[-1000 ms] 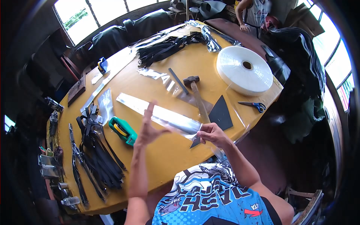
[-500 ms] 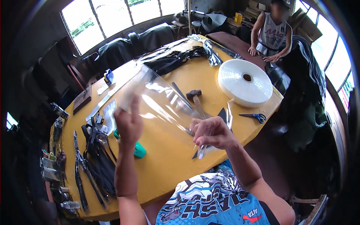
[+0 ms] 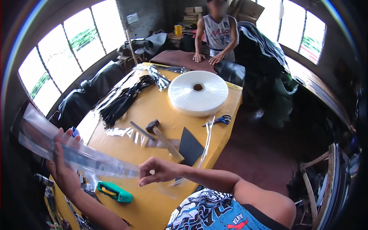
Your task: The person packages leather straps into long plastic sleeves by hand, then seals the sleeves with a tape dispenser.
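A long clear plastic strip (image 3: 103, 163) stretches between my two hands above the near left of the table. My left hand (image 3: 65, 170) has the strip between its thumb and its outstretched fingers, and the strip's far end rises past it to the upper left. At the strip's other end, my right hand (image 3: 159, 171) pinches it between thumb and fingertips. Below the strip lies a green tape dispenser (image 3: 115, 192). Beyond my right hand are a hammer (image 3: 165, 142), a dark flat bar (image 3: 142, 130) and a dark, pointed flat piece (image 3: 191, 146).
A large roll of clear plastic (image 3: 184, 97) lies flat on the yellow table (image 3: 153, 103), with blue-handled scissors (image 3: 222, 120) beside it. Black strips (image 3: 126, 101) are heaped at the left. Across the table stands another person (image 3: 222, 34), hands on a brown sheet (image 3: 176, 57).
My left hand has swung left with the strip, stretching it out lengthwise. My right hand has moved left and down, still gripping its end. The view has turned right.
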`<state>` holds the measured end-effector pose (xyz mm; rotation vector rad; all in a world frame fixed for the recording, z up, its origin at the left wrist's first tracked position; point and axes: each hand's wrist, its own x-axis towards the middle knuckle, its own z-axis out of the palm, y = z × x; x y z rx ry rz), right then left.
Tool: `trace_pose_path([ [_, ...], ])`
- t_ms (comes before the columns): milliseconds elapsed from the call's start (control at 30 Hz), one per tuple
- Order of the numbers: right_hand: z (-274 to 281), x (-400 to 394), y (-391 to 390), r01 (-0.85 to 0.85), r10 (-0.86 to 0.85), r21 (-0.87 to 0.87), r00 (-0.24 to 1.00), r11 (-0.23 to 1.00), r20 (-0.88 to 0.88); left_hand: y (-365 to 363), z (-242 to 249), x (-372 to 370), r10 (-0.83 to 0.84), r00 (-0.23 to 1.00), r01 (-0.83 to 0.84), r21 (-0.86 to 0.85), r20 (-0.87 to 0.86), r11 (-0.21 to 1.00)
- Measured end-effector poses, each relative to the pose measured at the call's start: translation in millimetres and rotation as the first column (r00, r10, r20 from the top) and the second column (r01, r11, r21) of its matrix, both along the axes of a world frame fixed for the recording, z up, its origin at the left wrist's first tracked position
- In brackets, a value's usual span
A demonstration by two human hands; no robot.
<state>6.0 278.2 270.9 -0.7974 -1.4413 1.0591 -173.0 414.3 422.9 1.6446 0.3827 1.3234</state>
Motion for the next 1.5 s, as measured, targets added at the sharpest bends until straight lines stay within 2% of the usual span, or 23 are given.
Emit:
trace_pose_path([
  [33,-5.9,0.7,3.2,0.003,-0.003,-0.013,1.0,1.0,-0.03,1.6,-3.1,3.4,0.033,0.998,-0.033,0.002,-0.045,0.999],
  [167,-26.0,3.7,18.9,0.067,-0.068,-0.023,0.996,0.997,-0.058,13.9,-9.3,8.6,-0.042,0.997,0.04,-0.026,-0.063,0.999],
  [200,-29.3,4.2,24.2,0.066,-0.068,-0.038,0.995,0.997,-0.071,17.4,-11.5,9.2,-0.009,0.998,0.006,-0.036,-0.067,0.999],
  [233,-33.2,2.9,29.0,0.072,-0.075,-0.039,0.995,0.997,-0.071,20.3,-16.6,10.5,-0.015,0.998,0.013,-0.037,-0.067,0.999],
  [300,-38.1,-0.2,40.8,0.062,-0.076,-0.102,0.987,0.993,-0.139,26.8,-29.9,16.6,-0.059,0.997,0.063,-0.093,0.043,0.994],
  [400,-45.3,-1.5,58.3,0.059,-0.08,-0.12,0.98,0.991,-0.181,21.2,-51.2,31.7,-0.059,0.998,0.058,-0.075,-0.013,0.995],
  [433,-47.3,-2.6,63.6,0.048,-0.076,-0.13,0.972,0.99,-0.22,20.4,-60.2,35.9,-0.038,0.997,0.033,-0.074,-0.066,0.997],
  [600,-64.5,-2.4,85.0,0.075,-0.127,-0.24,0.97,0.968,-0.208,18.3,-117.7,45.5,-0.1,0.991,0.082,-0.186,-0.089,0.979],
  [633,-71.6,-1.9,89.2,0.086,-0.143,-0.261,0.967,0.961,-0.209,25.2,-134.9,44.8,-0.093,0.989,0.074,-0.154,-0.118,0.985],
  [667,-71.1,-0.8,89.0,0.112,-0.178,-0.315,0.965,0.943,-0.19,24.5,-146.1,45.0,-0.098,0.993,0.083,-0.215,-0.062,0.973],
  [700,-75.8,-0.3,92.4,0.133,-0.198,-0.344,0.967,0.929,-0.16,51.1,-194.0,35.5,0.227,0.938,-0.289,-0.233,-0.262,0.928],
  [733,-79.1,-1.8,94.5,0.147,-0.215,-0.343,0.962,0.928,-0.168,53.7,-208.4,36.7,0.198,0.965,-0.249,-0.353,-0.174,0.902],
  [767,-83.5,-1.1,96.2,0.144,-0.211,-0.318,0.96,0.937,-0.186,51.9,-221.4,40.2,0.173,0.985,-0.162,-0.404,-0.01,0.9],
  [800,-85.6,0.7,97.6,0.133,-0.203,-0.321,0.96,0.938,-0.193,24.3,-197.9,44.9,0.099,0.992,-0.07,-0.312,0.077,0.947],
  [833,-87.3,-0.6,98.2,0.14,-0.217,-0.339,0.955,0.93,-0.202,60.6,-248.4,41.2,0.048,0.999,-0.043,-0.223,0.021,0.974],
  [867,-87.7,-1.4,98.0,0.147,-0.223,-0.341,0.955,0.928,-0.194,31.9,-212.3,44.6,-0.007,0.999,0.0,-0.157,-0.04,0.988],
  [900,-93.0,-1.8,100.7,0.131,-0.212,-0.331,0.951,0.935,-0.224,8.8,-183.8,57.8,0.029,1.0,-0.028,-0.095,0.011,0.995],
  [967,-95.3,-3.0,100.1,0.147,-0.229,-0.336,0.948,0.931,-0.221,12.0,-194.3,50.4,-0.023,0.991,0.005,-0.135,-0.129,0.991],
  [1167,-128.5,-5.9,102.3,0.134,-0.221,-0.436,0.963,0.89,-0.154,18.0,-215.1,44.5,0.075,0.966,-0.097,-0.082,-0.246,0.992],
  [1300,-153.3,-5.5,104.4,0.088,-0.18,-0.466,0.971,0.88,-0.155,20.4,-220.9,44.8,0.084,0.976,-0.098,-0.062,-0.199,0.993],
  [1500,-173.0,-3.2,93.0,0.04,-0.092,-0.577,0.994,0.816,-0.061,24.3,-235.0,36.8,0.112,0.973,-0.128,-0.07,-0.203,0.989],
])
